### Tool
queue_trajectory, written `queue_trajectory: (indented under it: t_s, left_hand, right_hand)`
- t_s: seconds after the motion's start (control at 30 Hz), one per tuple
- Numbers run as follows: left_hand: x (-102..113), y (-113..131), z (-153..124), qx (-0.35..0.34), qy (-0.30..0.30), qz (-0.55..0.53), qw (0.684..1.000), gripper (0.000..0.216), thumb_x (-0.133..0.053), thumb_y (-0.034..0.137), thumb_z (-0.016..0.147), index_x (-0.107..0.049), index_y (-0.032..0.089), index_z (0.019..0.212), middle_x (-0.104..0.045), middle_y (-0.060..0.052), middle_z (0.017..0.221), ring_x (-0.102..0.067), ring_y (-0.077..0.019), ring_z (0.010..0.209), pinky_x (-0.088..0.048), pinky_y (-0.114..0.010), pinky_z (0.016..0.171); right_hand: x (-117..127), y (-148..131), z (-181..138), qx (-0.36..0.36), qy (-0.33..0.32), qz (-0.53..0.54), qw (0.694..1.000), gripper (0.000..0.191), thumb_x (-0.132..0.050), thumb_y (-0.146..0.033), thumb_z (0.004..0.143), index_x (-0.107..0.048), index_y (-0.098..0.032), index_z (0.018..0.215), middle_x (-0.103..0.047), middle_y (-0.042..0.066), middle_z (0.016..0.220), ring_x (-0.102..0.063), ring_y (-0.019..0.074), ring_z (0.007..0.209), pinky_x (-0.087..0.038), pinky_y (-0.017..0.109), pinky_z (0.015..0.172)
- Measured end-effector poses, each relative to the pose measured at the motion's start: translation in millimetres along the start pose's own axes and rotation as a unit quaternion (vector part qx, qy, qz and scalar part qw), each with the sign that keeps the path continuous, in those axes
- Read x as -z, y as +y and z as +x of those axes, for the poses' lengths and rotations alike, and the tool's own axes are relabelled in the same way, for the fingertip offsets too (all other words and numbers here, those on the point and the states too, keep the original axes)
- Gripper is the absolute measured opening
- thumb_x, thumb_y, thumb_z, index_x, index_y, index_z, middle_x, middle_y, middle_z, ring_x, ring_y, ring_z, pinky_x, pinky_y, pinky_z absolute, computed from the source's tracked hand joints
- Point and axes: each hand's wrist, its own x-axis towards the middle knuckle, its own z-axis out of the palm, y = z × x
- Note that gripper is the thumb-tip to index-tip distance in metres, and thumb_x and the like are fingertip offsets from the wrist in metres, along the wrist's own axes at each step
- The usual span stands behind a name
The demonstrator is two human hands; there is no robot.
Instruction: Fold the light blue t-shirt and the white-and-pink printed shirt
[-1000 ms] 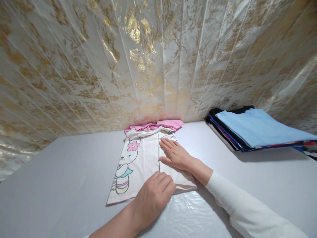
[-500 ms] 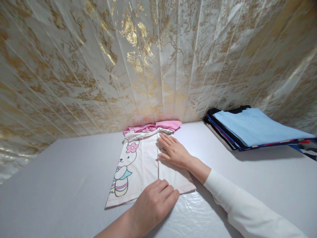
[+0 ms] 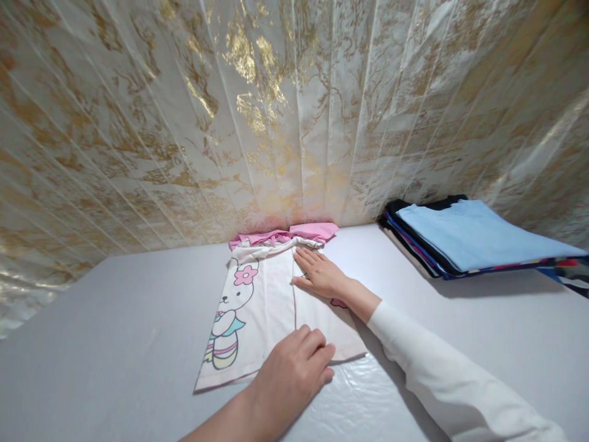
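Observation:
A small cream garment (image 3: 264,307) with a printed bunny and a pink collar lies folded lengthwise on the grey table (image 3: 105,344). My right hand (image 3: 319,274) lies flat and open on the folded-over right panel, near the top of the garment. My left hand (image 3: 289,374) rests palm down on the garment's lower hem, fingers stretched over the fold's bottom edge. Neither hand holds anything.
A stack of folded clothes (image 3: 473,236), light blue on top with dark ones beneath, sits at the table's right rear. A gold-and-white marbled wall covering (image 3: 276,110) rises directly behind the table.
My right hand has slid a little up the folded panel toward the collar. My left hand has shifted slightly along the bottom hem. The garment stays in place.

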Motion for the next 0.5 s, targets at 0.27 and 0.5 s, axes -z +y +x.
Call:
queue_trajectory:
  t_s: [0.27,0.5]
  left_hand:
    - [14,-12,-22,0.015,0.022,0.029,0.999,0.054,-0.053,0.021,0.093,-0.034,0.010,0.142,-0.048,-0.016,0.142,-0.044,-0.0278,0.128,-0.040,-0.045,0.102]
    - [13,-13,-28,0.018,0.021,-0.005,1.000,0.037,-0.042,0.013,0.093,-0.049,0.016,0.130,-0.056,-0.012,0.134,-0.052,-0.0245,0.120,-0.046,-0.043,0.094]
  right_hand:
    - [13,-28,-40,0.039,0.033,0.051,0.997,0.059,-0.051,-0.038,0.095,-0.039,-0.006,0.143,-0.037,0.020,0.150,-0.032,0.0270,0.140,-0.030,0.043,0.113]
    - [10,-23,-38,0.007,0.010,0.026,1.000,0.064,-0.057,-0.043,0.090,-0.041,-0.006,0.140,-0.035,0.020,0.150,-0.031,0.0307,0.139,-0.030,0.044,0.112]
